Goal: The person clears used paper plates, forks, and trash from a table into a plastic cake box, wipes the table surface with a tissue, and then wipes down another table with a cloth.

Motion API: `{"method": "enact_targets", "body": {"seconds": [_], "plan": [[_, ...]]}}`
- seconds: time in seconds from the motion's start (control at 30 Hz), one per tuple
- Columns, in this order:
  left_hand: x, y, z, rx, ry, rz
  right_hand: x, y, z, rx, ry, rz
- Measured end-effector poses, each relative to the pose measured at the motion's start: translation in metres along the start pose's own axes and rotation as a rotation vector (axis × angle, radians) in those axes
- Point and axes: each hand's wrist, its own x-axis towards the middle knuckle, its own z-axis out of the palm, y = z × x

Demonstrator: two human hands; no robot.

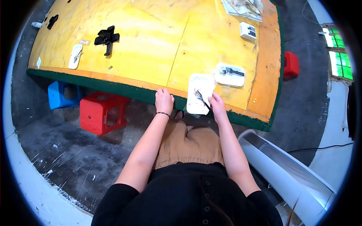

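Observation:
My right hand [217, 106] pinches the handle end of a black fork [201, 98], whose tines lie over a white tray [193, 107] at the table's front edge. Small dark bits show in that tray. My left hand [164, 101] rests at the edge of the yellow table [151, 56], left of the tray, its fingers curled; whether anything is in them is hidden. Behind my right hand, another white tray [222, 80] holds several black forks [233, 72].
Black stand [107, 39] and a small white tray [72, 62] with a utensil are on the left. White box [247, 31] and plastic bags [245, 6] lie at the back right. Red stool [90, 116] and blue stool [56, 94] are below; a white appliance [279, 169] is at right.

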Motion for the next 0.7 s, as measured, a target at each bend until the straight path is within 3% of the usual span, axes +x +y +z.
{"method": "enact_targets", "body": {"seconds": [0.33,0.47,0.57,0.7], "plan": [[0.002,0.003,0.011,-0.083,0.028,-0.064,-0.004,-0.007,-0.013,-0.007,-0.058,-0.044],[0.006,-0.011,0.002,-0.490,-0.147,-0.072,-0.005,-0.008,-0.015,-0.018,-0.046,-0.021],[0.004,-0.020,-0.014,-0.839,-0.271,-0.324,-0.003,-0.004,-0.017,0.006,-0.054,-0.019],[0.000,-0.034,-0.016,-1.270,-0.300,-0.436,-0.002,-0.002,-0.017,0.015,-0.053,-0.020]]}}
